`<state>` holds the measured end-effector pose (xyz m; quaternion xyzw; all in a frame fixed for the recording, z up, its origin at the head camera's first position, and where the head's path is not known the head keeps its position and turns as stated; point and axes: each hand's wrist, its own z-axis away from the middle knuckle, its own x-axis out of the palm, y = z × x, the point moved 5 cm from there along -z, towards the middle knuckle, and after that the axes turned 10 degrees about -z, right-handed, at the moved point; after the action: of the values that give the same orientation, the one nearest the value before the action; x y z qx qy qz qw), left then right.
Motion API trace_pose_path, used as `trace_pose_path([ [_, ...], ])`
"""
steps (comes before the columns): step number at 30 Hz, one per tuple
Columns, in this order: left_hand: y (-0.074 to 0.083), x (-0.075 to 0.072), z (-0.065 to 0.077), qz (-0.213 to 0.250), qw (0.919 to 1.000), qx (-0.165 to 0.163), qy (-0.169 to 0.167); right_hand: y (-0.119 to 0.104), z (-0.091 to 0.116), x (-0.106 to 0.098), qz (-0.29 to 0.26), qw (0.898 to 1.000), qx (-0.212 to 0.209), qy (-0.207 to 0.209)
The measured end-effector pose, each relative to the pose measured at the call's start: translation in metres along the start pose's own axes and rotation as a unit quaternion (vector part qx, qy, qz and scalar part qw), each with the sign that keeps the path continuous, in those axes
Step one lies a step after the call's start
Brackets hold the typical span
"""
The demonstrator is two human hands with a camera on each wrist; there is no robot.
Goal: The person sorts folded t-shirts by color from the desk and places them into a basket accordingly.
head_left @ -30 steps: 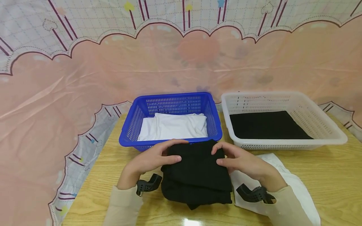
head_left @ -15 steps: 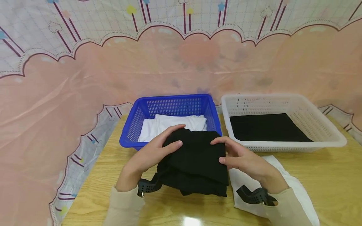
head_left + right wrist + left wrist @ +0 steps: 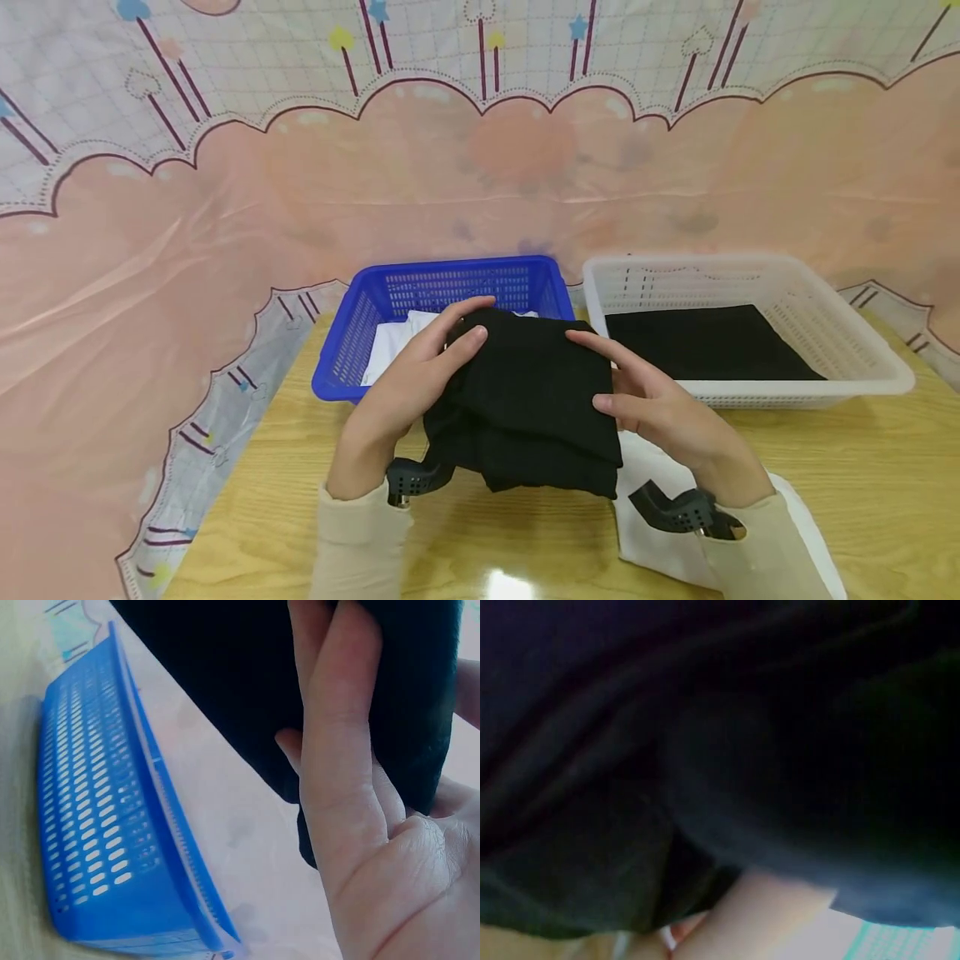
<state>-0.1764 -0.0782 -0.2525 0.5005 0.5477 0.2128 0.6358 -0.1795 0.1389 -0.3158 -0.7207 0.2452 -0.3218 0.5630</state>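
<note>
A folded black garment [image 3: 540, 400] is held up between both hands over the table, its lower folds hanging loose toward the front. My left hand [image 3: 408, 375] grips its left edge, thumb on top. On the other side my right hand [image 3: 667, 408] holds the right edge, with thumb and index finger on the upper face. In the right wrist view, fingers [image 3: 337, 750] reach under the black cloth [image 3: 217, 682]. Dark fabric [image 3: 727, 765] fills most of the left wrist view. Behind the garment, the blue basket [image 3: 333, 358] is partly covered, with white cloth [image 3: 386, 346] inside.
To the right of the blue basket stands a white basket [image 3: 862, 387] with a flat black cloth [image 3: 697, 342] in it. A white cloth [image 3: 652, 533] lies on the wooden table [image 3: 255, 500] under the right forearm. A patterned curtain [image 3: 225, 217] hangs behind.
Both hands have lifted the black garment off the table and moved it forward, so that it now overlaps the front of the blue basket and hides most of the white cloth.
</note>
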Motion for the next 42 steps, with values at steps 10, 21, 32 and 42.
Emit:
trace_pose_path([
  [10, -0.009, -0.003, -0.018, 0.025, 0.9964, 0.059, 0.056, -0.012, -0.008, -0.004, -0.097, 0.993, -0.067, -0.032],
  [21, -0.009, 0.006, -0.025, 0.132, 0.9871, 0.029, 0.086, -0.005, -0.022, -0.01, -0.215, 0.97, -0.106, -0.027],
  [32, -0.029, 0.021, -0.045, 0.255, 0.9613, 0.008, 0.104, -0.004, -0.023, -0.024, -0.265, 0.953, -0.143, -0.029],
  [42, -0.039, 0.037, -0.064, 0.245, 0.9633, -0.001, 0.111, -0.011, -0.021, -0.038, -0.286, 0.939, -0.188, -0.033],
])
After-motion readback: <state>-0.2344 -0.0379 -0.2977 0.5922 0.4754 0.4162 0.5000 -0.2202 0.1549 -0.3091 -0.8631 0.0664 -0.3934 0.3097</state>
